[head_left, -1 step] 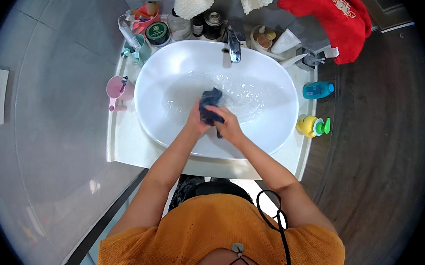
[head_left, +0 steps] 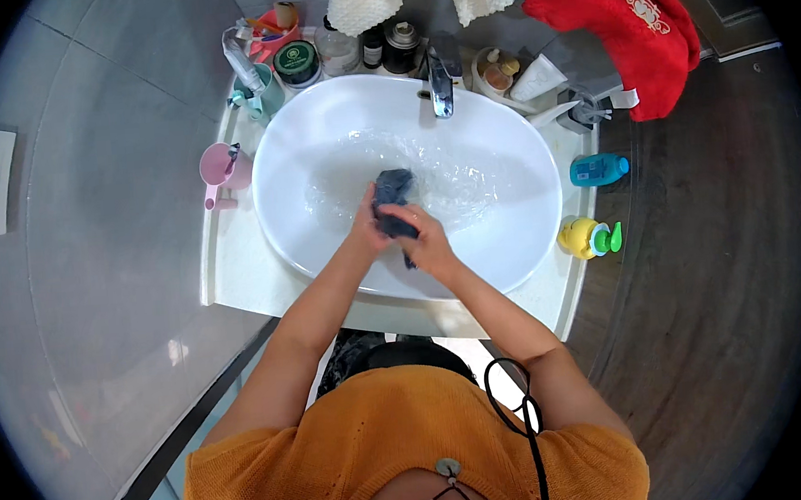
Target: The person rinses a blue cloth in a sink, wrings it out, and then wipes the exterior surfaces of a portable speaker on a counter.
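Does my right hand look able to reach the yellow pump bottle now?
Probably yes: only the white sink rim separates your right hand from the yellow pump bottle, though that hand holds a dark cloth.

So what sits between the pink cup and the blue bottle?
In the head view, the white basin and its water, with left hand and right hand holding dark cloth.

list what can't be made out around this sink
All in the head view:
Dark cloth: full shape, hidden by its folds and the right hand.
Left hand: underside of its grip, hidden by the cloth.
White towel: top, cut off by the upper edge.
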The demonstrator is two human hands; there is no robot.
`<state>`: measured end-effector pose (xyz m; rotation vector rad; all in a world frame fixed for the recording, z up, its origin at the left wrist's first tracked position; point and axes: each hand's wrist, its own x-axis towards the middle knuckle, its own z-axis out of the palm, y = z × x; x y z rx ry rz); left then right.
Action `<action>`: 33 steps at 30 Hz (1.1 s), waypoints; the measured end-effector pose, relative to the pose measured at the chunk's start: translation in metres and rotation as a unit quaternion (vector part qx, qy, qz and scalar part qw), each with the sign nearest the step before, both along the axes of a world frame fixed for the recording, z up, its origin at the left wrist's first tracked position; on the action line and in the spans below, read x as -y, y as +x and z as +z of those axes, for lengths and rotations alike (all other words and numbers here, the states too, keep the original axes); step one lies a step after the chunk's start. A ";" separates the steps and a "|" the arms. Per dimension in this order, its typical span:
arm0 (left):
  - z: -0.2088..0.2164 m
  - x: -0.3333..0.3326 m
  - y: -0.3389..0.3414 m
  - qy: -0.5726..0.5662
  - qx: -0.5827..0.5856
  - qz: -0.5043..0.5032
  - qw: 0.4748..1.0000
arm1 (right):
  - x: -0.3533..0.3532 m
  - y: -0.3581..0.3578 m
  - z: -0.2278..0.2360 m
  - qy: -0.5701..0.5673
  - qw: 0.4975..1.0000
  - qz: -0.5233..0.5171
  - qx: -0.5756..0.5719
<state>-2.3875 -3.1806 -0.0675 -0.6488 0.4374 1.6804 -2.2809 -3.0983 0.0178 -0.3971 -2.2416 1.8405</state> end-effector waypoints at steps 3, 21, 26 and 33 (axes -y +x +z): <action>0.000 -0.010 0.003 -0.063 -0.065 0.083 0.992 | 0.022 -0.002 0.034 0.030 0.999 0.035 0.017; 0.038 -0.017 0.035 -0.218 -0.397 -0.072 0.889 | -0.069 0.020 -0.072 0.229 0.918 -0.182 0.267; 0.010 0.011 -0.006 -0.318 -0.293 0.004 0.901 | -0.098 0.042 -0.097 0.281 0.920 -0.236 0.138; -0.029 0.015 -0.007 -0.251 -0.308 0.031 0.917 | -0.055 0.044 -0.085 0.331 0.903 -0.046 0.269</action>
